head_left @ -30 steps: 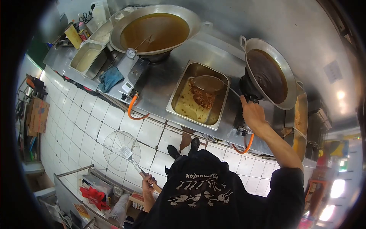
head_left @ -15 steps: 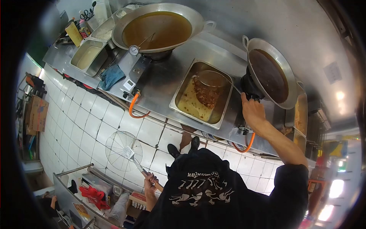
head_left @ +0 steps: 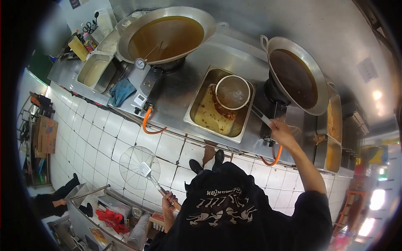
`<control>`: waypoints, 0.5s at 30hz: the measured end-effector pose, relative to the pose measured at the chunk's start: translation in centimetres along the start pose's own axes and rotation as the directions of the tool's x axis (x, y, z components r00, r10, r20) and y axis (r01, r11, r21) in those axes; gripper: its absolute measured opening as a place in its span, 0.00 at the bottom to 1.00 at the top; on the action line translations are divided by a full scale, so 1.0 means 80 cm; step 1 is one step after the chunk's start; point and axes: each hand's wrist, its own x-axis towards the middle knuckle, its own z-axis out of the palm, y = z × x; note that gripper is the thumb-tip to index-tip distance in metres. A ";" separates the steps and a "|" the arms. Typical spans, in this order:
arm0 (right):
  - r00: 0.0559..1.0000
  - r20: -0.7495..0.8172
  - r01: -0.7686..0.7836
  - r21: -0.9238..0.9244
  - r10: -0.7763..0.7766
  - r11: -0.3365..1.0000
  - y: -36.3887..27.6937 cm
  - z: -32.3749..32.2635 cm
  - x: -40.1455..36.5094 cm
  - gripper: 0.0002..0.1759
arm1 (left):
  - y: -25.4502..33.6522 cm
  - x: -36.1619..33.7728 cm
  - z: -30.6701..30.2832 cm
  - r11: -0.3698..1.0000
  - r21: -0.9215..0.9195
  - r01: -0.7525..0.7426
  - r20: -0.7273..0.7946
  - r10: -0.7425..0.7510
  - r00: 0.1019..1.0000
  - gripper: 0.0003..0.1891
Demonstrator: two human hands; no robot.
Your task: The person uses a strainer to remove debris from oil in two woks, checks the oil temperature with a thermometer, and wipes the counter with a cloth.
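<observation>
Commercial-type kitchen is indicated: a long stainless steel counter (head_left: 169, 98) is fitted with burners (head_left: 275, 92), and two oversized woks (head_left: 210, 31) of brown liquid are set along its back edge, with a dial thermometer (head_left: 140, 63) hooked at the left one's rim. Orange hoses (head_left: 146, 121) are looped at the front edge, and metal food pans (head_left: 107, 77) are placed toward both ends. White tile is laid on the floor (head_left: 98, 138); metal is seen on the wall (head_left: 247, 16).

A round, long-handled mesh strainer (head_left: 233, 93) hangs over a steel pan (head_left: 211, 132); a perforated, wood-handled spatula (head_left: 144, 169) slants above tiled floor (head_left: 102, 129).
</observation>
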 end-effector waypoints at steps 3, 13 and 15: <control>0.835 0.403 -0.546 0.513 0.375 0.663 -0.006 -0.020 -0.016 0.16 | 0.003 -0.002 0.000 1.000 -0.010 0.023 0.024 -0.023 0.999 0.11; 0.869 0.360 -0.456 0.850 0.338 0.265 0.021 -0.187 -0.036 0.17 | 0.004 -0.036 0.035 0.984 0.177 0.005 -0.004 -0.005 1.000 0.13; 0.891 0.252 -0.373 0.881 0.378 0.290 0.050 -0.233 -0.029 0.17 | -0.004 -0.034 0.032 0.967 0.253 -0.039 -0.113 0.069 0.991 0.14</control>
